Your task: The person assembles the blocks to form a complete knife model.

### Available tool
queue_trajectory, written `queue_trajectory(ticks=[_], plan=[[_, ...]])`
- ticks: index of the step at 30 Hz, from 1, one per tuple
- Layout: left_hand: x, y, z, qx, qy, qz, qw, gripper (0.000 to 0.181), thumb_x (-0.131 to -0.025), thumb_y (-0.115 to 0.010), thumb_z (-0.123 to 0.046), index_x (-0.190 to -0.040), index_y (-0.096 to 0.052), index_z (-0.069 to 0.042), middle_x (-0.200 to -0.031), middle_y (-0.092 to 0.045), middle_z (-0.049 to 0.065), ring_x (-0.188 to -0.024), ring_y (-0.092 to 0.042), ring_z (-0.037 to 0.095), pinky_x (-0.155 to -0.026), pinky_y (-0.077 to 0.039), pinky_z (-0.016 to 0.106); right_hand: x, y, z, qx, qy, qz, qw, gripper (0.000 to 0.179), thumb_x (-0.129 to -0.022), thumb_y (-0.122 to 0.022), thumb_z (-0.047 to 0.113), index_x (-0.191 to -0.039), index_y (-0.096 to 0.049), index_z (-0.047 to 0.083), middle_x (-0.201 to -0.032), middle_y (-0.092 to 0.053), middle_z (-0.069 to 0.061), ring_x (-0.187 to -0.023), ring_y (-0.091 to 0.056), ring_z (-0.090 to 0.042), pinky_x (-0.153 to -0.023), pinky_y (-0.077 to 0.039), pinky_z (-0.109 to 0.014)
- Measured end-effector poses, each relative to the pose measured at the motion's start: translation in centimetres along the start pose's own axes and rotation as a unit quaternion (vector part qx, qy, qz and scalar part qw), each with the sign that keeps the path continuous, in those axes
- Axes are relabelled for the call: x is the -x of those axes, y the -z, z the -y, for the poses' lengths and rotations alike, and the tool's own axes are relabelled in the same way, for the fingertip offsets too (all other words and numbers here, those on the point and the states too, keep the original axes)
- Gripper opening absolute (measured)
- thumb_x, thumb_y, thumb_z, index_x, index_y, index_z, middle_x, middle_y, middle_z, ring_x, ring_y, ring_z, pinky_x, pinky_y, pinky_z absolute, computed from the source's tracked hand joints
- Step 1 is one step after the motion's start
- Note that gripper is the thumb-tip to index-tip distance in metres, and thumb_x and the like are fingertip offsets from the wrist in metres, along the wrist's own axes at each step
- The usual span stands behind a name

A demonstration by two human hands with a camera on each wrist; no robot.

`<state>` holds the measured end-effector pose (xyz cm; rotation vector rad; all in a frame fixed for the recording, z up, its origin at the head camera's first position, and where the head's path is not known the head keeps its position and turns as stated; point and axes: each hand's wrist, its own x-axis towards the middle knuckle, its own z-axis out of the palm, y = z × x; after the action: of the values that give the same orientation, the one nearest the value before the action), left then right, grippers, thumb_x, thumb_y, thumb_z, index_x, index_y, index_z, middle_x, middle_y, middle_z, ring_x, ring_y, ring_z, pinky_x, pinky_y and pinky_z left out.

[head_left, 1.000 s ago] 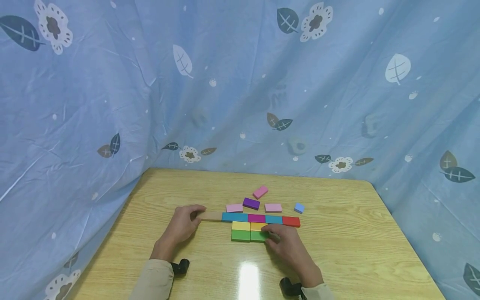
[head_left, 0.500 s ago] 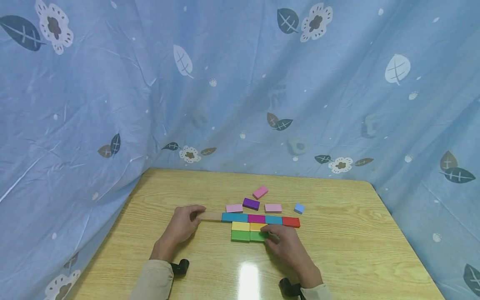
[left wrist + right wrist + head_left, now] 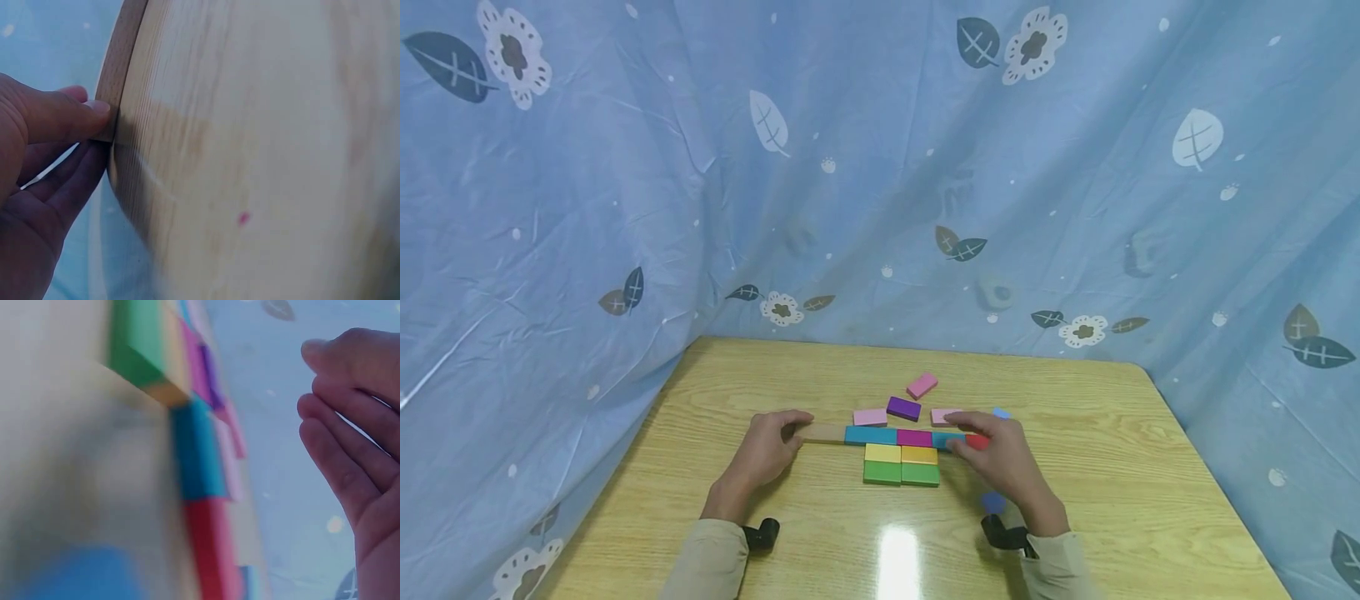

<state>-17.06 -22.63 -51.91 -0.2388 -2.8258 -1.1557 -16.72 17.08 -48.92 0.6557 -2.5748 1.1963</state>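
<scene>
My left hand (image 3: 765, 450) pinches the left end of a plain wooden block (image 3: 826, 433); the left wrist view shows the thumb on that block's end. To its right, in one row, lie a long blue block (image 3: 870, 435), a magenta block (image 3: 914, 437), a teal block (image 3: 948, 441) and a red block (image 3: 977, 442). Over the row's right end hovers my right hand (image 3: 1006, 457), partly covering the red block. In the right wrist view its fingers are extended with nothing between them. Yellow (image 3: 882, 452) and orange blocks (image 3: 919, 455) sit below the row, with two green blocks (image 3: 882, 472) in front.
Behind the row lie a purple block (image 3: 903, 408), several pink blocks (image 3: 922, 385) and a light blue block (image 3: 1002, 413), partly hidden. A blue block (image 3: 993, 502) is beside my right wrist. A patterned blue curtain (image 3: 880, 208) stands behind the table (image 3: 1150, 500).
My right hand has left the orange and green blocks and moved up and right over the row's right end. The blue block near the right wrist has come into sight. My left hand stays put.
</scene>
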Motion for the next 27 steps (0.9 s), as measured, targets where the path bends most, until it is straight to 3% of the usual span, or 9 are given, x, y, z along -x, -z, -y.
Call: queue_trajectory(ticks=[7, 15, 23, 27], plan=[[0.1, 0.0, 0.0, 0.003, 0.003, 0.001, 1.0000, 0.037, -0.095, -0.077, 0.008, -0.129, -0.080, -0.008, -0.131, -0.079, 0.012, -0.131, -0.072, 0.035, -0.111, -0.060, 0.052, -2.8, 2.4, -2.8, -0.046, -0.032, 0.014, 0.9983, 0.034, -0.093, -0.086, 0.001, -0.125, -0.081, 0.007, -0.122, -0.082, -0.017, -0.115, -0.078, -0.041, -0.102, -0.064, -0.053], [0.0, 0.0, -0.2, 0.001, 0.008, 0.000, 1.0000, 0.038, -0.095, -0.077, 0.008, -0.129, -0.080, -0.008, -0.131, -0.079, 0.012, -0.130, -0.072, 0.034, -0.111, -0.060, 0.051, -4.3, 2.3, -5.6, -0.087, -0.056, 0.048, 0.9935, 0.035, -0.093, -0.085, -0.001, -0.128, -0.078, -0.001, -0.126, -0.080, -0.020, -0.121, -0.076, -0.044, -0.103, -0.064, -0.047], [0.0, 0.1, -0.4, -0.004, 0.004, 0.000, 1.0000, 0.037, -0.096, -0.076, 0.008, -0.129, -0.080, -0.008, -0.130, -0.079, 0.012, -0.130, -0.072, 0.034, -0.110, -0.061, 0.051, -4.8, 1.3, -6.8, -0.115, -0.086, 0.077, 0.9866, 0.038, -0.093, -0.085, 0.001, -0.130, -0.077, -0.003, -0.129, -0.078, -0.022, -0.120, -0.077, -0.040, -0.097, -0.064, -0.021], [0.0, 0.1, -0.3, -0.006, 0.002, 0.001, 1.0000, 0.036, -0.096, -0.076, 0.007, -0.129, -0.080, -0.008, -0.131, -0.079, 0.011, -0.132, -0.072, 0.035, -0.113, -0.059, 0.052, -5.0, 0.9, -7.1, -0.113, -0.095, 0.085, 0.9855, 0.036, -0.093, -0.085, 0.001, -0.129, -0.078, -0.002, -0.127, -0.080, -0.019, -0.116, -0.079, -0.036, -0.094, -0.063, -0.018]])
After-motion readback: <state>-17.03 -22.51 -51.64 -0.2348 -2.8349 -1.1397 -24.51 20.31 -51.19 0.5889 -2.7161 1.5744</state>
